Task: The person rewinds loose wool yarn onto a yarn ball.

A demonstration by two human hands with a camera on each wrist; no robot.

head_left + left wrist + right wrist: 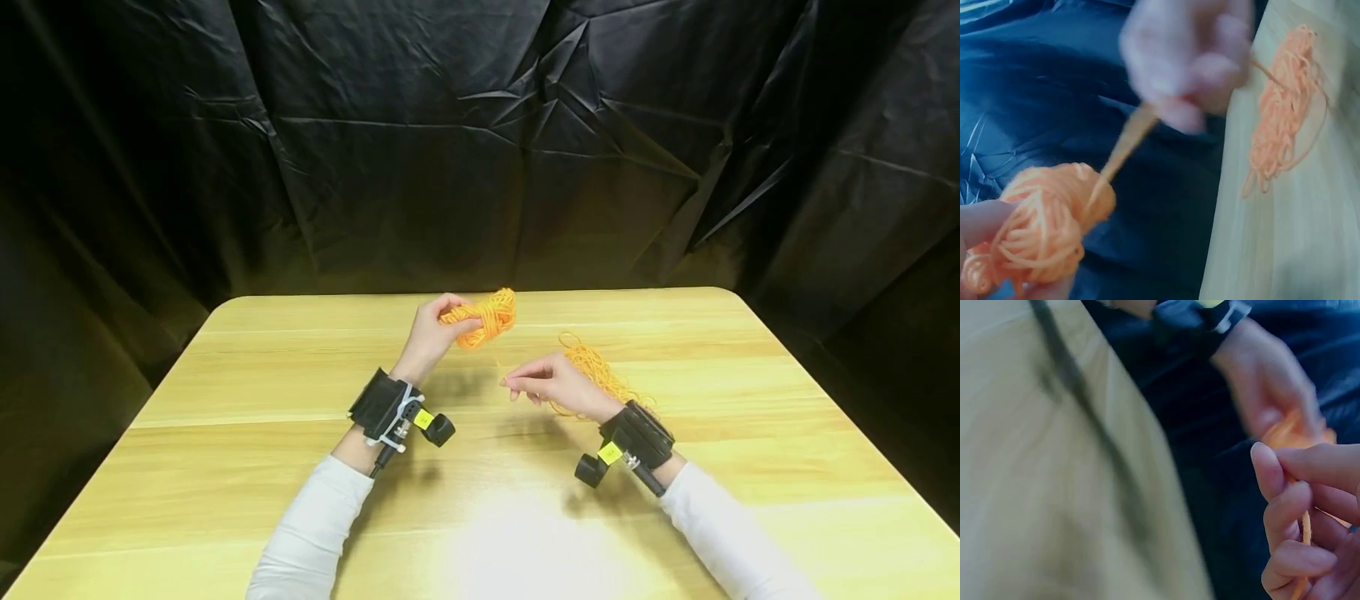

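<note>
One bundle of orange cord (491,318), wound in loops with cross wraps about its middle, held above the desk (187,492) by the left hand (433,332), which grips it near one end between thumb and fingers. One strand (1125,140), blurred yet straight in the left wrist view, leading from the bundle to the right hand (558,385), which pinches it between thumb and fingertip, a further length running past the curled fingers. One loose heap of the same cord (592,367), on the desk beyond the right hand and partly hidden by it, loops overlapping. Step in hand, by judgement: wrapping the strand about the bundle's middle. Handling notes: left grip best placed clear of the waist, firm enough to stop twisting, not so tight as to squash the loops; strand best lightly taut under even pull, each turn laid beside its neighbour; cord best fed through the right fingers in short lengths. Likely faults: a snarl lifting from the heap where loops cross; slack turns slipping off; a left fingertip caught under a wrap. Remedy: pause at any tug and free the loop first.
</note>
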